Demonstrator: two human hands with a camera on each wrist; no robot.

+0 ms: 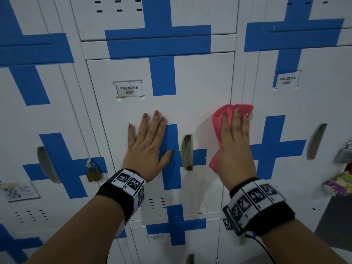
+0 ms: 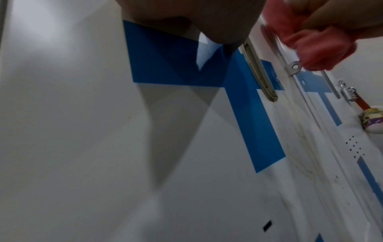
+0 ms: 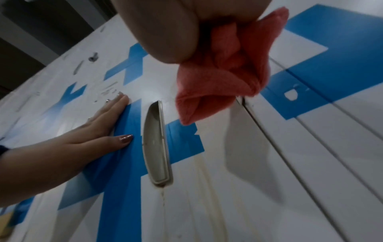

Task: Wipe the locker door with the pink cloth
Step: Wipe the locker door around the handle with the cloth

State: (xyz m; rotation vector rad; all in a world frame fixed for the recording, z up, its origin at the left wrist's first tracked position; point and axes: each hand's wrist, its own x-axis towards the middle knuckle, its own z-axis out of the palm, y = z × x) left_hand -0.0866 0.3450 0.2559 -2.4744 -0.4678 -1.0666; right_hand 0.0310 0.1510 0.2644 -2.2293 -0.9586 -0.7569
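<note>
— What could go wrong for you from here?

— My right hand (image 1: 235, 143) presses the pink cloth (image 1: 219, 119) flat against the locker door (image 1: 200, 88), fingers spread over it, up and to the right of the handle (image 1: 186, 152). The cloth sits right at the door's edge, and part of it hangs loose below my palm. I think that loose tail could snag on the handle, or on the small metal tab by the seam, as I sweep down. The cloth is bunched, so it may slide out from under my fingers, since I'm not gripping it.

— And the other hand?

— My left hand (image 1: 146, 147) lies flat and open on the door, just left of the handle, thumb tip on the blue tape (image 1: 170, 157). If I lean hard, I'd guess the thin door flexes. Dragging the cloth across tape edges might lift them.

— Anything stubborn?

— Brownish streaks (image 1: 198, 193) run down below the handle. A dry pass may only smear them.

— Count things for me.

— One cloth, two hands, one handle on this door, one name tag (image 1: 129, 90) up and left of it. On the neighbouring doors I see two padlocks: a brass padlock (image 1: 93, 173) to the left of the handle and a silver padlock (image 1: 343, 155) far right.
</note>
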